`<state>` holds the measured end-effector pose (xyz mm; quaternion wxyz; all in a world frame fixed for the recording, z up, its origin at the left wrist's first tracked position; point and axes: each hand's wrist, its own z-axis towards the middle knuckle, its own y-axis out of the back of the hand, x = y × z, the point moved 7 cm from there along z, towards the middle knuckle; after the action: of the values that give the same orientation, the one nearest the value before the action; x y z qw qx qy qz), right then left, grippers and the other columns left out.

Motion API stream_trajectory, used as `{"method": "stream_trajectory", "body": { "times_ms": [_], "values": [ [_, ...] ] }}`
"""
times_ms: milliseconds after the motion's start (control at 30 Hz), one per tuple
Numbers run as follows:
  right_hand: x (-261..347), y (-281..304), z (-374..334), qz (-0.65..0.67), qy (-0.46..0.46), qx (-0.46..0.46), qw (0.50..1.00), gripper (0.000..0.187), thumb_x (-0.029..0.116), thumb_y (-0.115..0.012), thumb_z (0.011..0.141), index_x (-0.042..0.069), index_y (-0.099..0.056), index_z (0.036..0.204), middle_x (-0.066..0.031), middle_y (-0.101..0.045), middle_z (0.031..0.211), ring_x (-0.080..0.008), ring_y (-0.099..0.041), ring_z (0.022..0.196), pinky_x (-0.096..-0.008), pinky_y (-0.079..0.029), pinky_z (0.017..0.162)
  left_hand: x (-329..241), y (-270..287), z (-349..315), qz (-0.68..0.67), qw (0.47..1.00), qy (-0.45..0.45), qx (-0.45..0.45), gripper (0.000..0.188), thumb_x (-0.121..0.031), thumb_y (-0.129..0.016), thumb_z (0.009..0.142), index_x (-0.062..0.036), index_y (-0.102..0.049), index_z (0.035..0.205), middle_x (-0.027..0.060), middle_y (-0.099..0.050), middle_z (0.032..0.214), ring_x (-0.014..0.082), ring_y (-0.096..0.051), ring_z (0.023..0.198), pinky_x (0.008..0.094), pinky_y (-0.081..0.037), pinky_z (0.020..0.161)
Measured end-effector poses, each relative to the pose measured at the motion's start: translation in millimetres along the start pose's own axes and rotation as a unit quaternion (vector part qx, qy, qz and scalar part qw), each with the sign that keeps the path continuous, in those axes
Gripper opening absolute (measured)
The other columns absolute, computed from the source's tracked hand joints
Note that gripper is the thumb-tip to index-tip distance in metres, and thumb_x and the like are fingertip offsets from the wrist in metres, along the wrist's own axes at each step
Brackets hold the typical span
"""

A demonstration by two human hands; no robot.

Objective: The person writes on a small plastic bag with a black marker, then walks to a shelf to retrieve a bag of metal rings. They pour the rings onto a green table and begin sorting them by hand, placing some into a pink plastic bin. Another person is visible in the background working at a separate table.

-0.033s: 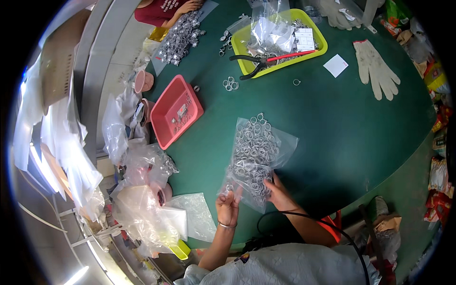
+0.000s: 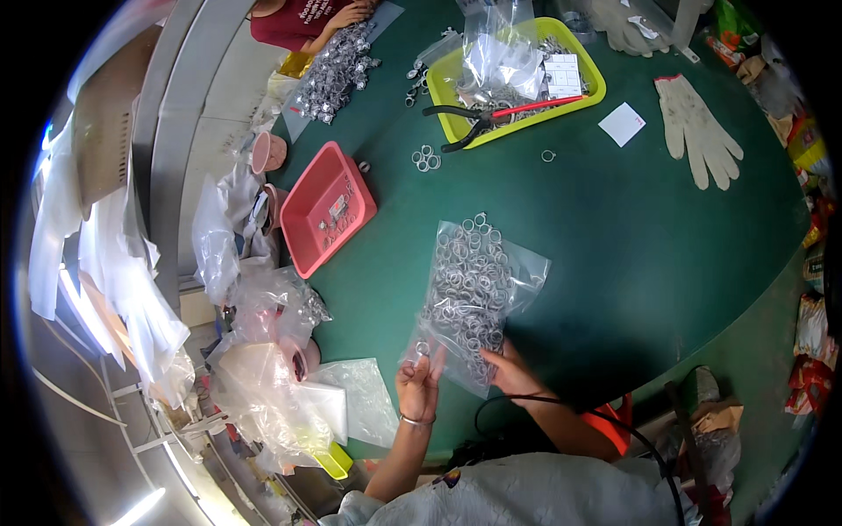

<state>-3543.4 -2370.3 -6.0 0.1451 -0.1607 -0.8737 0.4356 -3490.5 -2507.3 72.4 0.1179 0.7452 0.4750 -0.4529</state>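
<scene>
A clear plastic bag (image 2: 469,289) of several silver rings lies on the green table in front of me, and a few rings spill from its far end. At the bag's near left corner, my left hand (image 2: 418,390) is closed in a pinch on a silver ring (image 2: 423,349). Clear film overlaps those fingertips, so I cannot tell whether the ring is inside it. My right hand (image 2: 513,373) grips the bag's near right edge between thumb and fingers.
A pink tray (image 2: 303,250) stands left. Farther off are a yellow-green tray (image 2: 517,124) with pliers (image 2: 478,118) across its rim, loose rings (image 2: 426,158) and a white glove (image 2: 693,127). Another person's hand (image 2: 351,13) rests by a pile of metal pieces (image 2: 333,74). Plastic bags (image 2: 263,394) crowd the left edge.
My right hand has slid slightly toward me and left along the bag's edge. My left hand stays almost where it was, still pinching the ring.
</scene>
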Motion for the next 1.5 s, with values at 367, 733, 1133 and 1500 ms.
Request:
{"method": "stream_trajectory", "body": {
  "times_ms": [367, 733, 1133, 1500],
  "values": [
    [42, -31, -22, -0.026, 0.056, 0.038, 0.997, 0.042, 0.009, -0.059, 0.085, 0.005, -0.04, 0.122, -0.0066, -0.059, 0.093, -0.0158, -0.061, 0.073, -0.0273, -0.049, 0.061, -49, -46, 0, 0.106, 0.988, -0.116, 0.003, 0.022, 0.0, -0.055, 0.085, 0.0045, -0.047, 0.105, 0.021, -0.058, 0.107, 0.0321, -0.06, 0.1, 0.0282, -0.055, 0.071],
    [55, -69, -49, -0.154, 0.095, 0.076, 0.981, 0.029, 0.012, -0.051, 0.092, 0.002, -0.043, 0.117, -0.0066, -0.058, 0.07, -0.0141, -0.057, 0.065, -0.028, -0.046, 0.064, -88, -71, -14, 0.194, 0.959, -0.205, 0.023, 0.039, -0.005, -0.055, 0.087, 0.0108, -0.045, 0.12, 0.019, -0.063, 0.097, 0.0252, -0.065, 0.082, 0.0267, -0.054, 0.068],
    [11, -108, -32, -0.368, 0.072, 0.157, 0.914, 0.024, 0.008, -0.05, 0.091, 0.0, -0.046, 0.112, -0.0051, -0.058, 0.072, -0.0122, -0.059, 0.07, -0.0259, -0.048, 0.064, -121, -29, -20, 0.164, 0.946, -0.279, 0.019, 0.033, -0.001, -0.052, 0.087, 0.0139, -0.049, 0.116, 0.0156, -0.061, 0.096, 0.0176, -0.062, 0.08, 0.0283, -0.052, 0.075],
    [-57, -132, -15, -0.353, 0.086, 0.197, 0.91, 0.03, 0.012, -0.056, 0.088, 0.0, -0.048, 0.113, -0.0074, -0.06, 0.077, -0.0117, -0.058, 0.069, -0.0255, -0.045, 0.057, -150, 29, -27, 0.204, 0.925, -0.32, -0.008, 0.035, -0.008, -0.052, 0.089, 0.0086, -0.049, 0.119, 0.0169, -0.064, 0.093, 0.0152, -0.061, 0.076, 0.0247, -0.05, 0.072]
  ]
}}
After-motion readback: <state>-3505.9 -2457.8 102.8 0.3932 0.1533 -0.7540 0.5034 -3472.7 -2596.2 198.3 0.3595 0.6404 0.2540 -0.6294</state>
